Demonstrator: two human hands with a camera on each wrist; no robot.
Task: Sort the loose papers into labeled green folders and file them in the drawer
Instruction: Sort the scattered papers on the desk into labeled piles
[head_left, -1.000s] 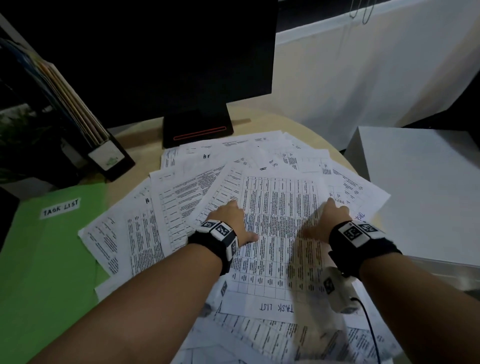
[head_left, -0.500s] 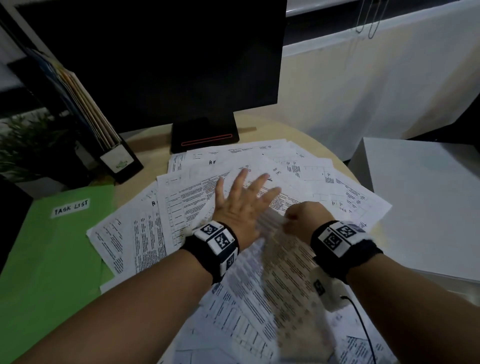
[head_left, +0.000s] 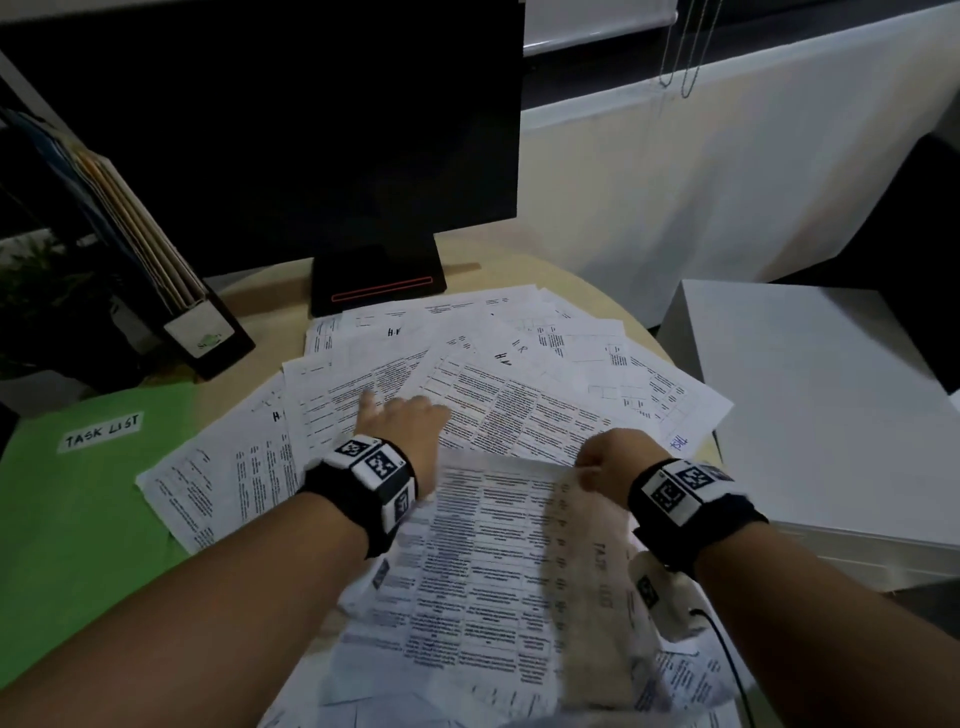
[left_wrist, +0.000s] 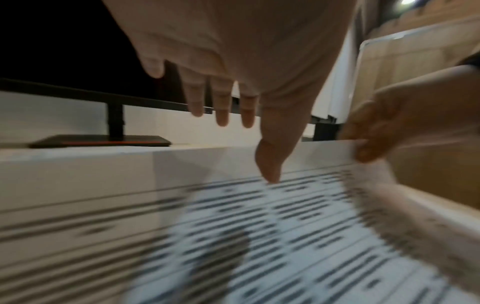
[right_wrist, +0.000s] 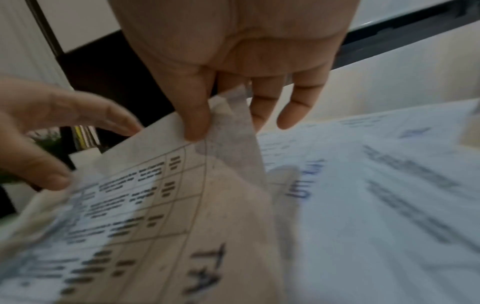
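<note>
Fingers (right_wrist: 197, 115) of right hand (head_left: 613, 462) pinching lifted task sheet (head_left: 498, 566) right of green folder (head_left: 78, 519); left hand (head_left: 410, 431) loosely spread.

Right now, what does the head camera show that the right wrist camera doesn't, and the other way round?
Only the head view shows the green folder labelled TASK LIST, the file holder and the monitor base. Only the right wrist view shows the grip up close: the right hand pinching the lifted sheet at its top edge. Both show that sheet, the spread papers beneath it, and the left hand beside it.
</note>
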